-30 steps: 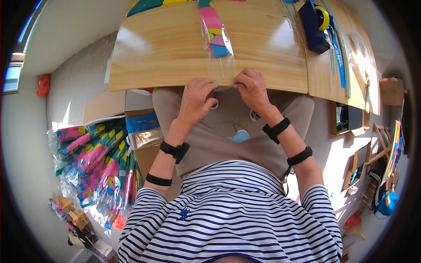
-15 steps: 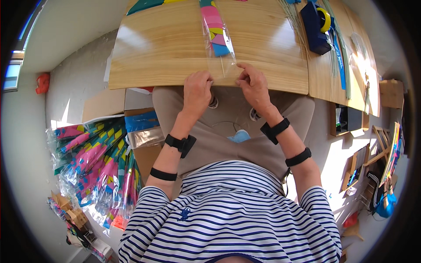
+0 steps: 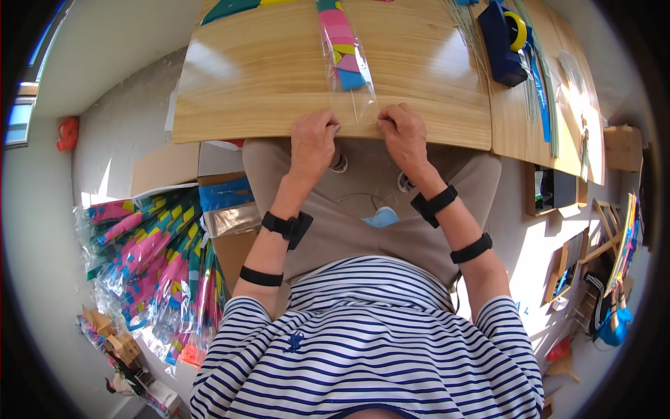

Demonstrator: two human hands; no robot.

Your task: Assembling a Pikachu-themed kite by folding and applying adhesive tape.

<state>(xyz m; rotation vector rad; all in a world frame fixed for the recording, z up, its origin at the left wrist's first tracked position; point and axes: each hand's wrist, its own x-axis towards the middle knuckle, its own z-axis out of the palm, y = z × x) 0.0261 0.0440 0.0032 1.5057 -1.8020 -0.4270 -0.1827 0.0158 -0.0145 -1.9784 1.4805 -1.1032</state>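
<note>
A long clear plastic sleeve [image 3: 363,103] lies on the wooden table with its near end at the front edge. Inside it is a narrow folded bundle of pink, yellow, green and blue sheet material [image 3: 342,49]. My left hand [image 3: 313,140] is closed in a pinch at the left side of the sleeve's near end. On the opposite side, my right hand [image 3: 406,136] is closed too, thumb against curled fingers. The film is hard to see at the fingertips, but both hands appear to grip its edges.
A dark blue tape dispenser [image 3: 502,49] with yellow tape stands at the table's right, beside thin pale rods [image 3: 474,31]. Left of my legs, many bagged colourful bundles [image 3: 157,258] lie heaped by a cardboard box [image 3: 164,167]. A light blue face mask [image 3: 381,218] is between my legs.
My right index finger was stretched out and is now curled in with the other fingers. The left hand and the sleeve have hardly moved.
</note>
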